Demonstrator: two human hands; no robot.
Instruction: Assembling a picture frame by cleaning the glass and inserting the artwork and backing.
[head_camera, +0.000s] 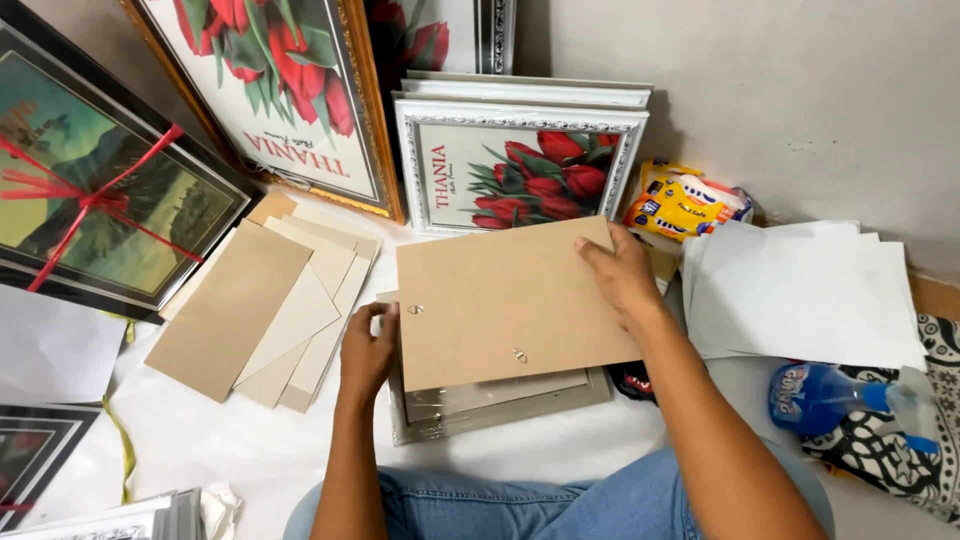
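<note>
Beneath backing board (500, 300), half-hidden frame (500, 412)

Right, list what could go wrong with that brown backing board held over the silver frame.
1. The brown rectangular backing board is gripped only at its edges by the left hand and right hand; it may settle crooked on the silver picture frame.
2. The small metal hangers on the board could snag fingers.
3. The blue plastic spray bottle lies beside the right forearm; an elbow might knock it.
</note>
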